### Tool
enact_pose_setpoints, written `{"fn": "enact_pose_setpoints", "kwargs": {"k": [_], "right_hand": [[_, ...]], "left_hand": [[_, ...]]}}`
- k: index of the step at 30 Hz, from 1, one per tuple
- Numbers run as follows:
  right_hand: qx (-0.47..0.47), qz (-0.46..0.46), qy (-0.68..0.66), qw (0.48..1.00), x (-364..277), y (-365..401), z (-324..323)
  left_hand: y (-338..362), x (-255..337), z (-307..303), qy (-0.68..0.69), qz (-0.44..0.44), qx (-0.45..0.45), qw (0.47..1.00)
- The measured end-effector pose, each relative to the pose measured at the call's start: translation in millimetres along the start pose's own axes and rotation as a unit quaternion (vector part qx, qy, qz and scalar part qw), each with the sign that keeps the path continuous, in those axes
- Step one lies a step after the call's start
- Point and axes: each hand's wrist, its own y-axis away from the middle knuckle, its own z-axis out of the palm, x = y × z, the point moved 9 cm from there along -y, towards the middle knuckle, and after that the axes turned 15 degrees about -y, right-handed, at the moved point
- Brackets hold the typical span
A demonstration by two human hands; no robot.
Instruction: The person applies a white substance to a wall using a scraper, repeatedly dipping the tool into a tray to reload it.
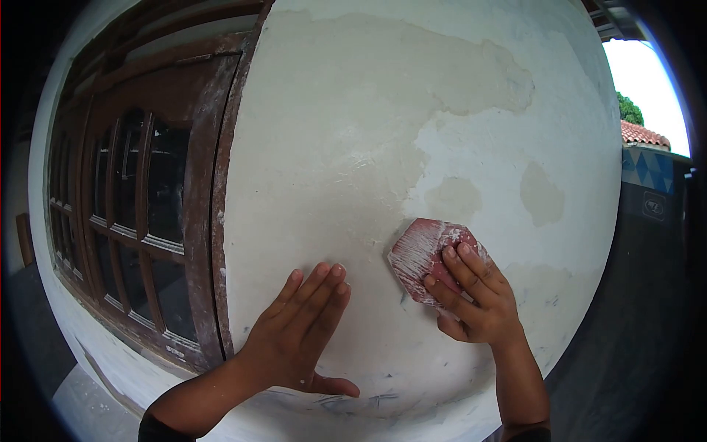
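Note:
My right hand presses a folded piece of reddish sandpaper, dusted white, flat against a plastered wall. The fingers lie spread over the paper's lower right part. My left hand rests flat on the same wall to the left, fingers together and pointing up, thumb out to the right, holding nothing. The wall is patchy, with beige areas and whiter filler patches.
A dark brown wooden window frame with glass panes and bars borders the wall on the left. At the far right stand a dark wall, a tiled roof and bright sky.

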Motion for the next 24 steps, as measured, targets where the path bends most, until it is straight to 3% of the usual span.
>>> {"fn": "enact_pose_setpoints", "kwargs": {"k": [5,14,18,24], "right_hand": [[-0.038,-0.026,0.002,0.999,-8.4,-28.1,18.7],[-0.001,-0.005,0.011,1.0,-2.5,-12.7,0.7],[-0.034,-0.019,0.015,0.999,-2.2,-18.4,14.2],[0.011,0.0,0.008,1.0,0.8,4.8,1.9]], "left_hand": [[-8.3,2.7,-0.3,0.006,0.0,0.01,1.0],[-5.2,0.0,-1.9,-0.004,0.001,0.005,1.0],[-9.5,5.6,-2.8,0.001,0.007,0.011,1.0],[-3.6,1.5,-5.1,-0.003,0.002,0.008,1.0]]}}
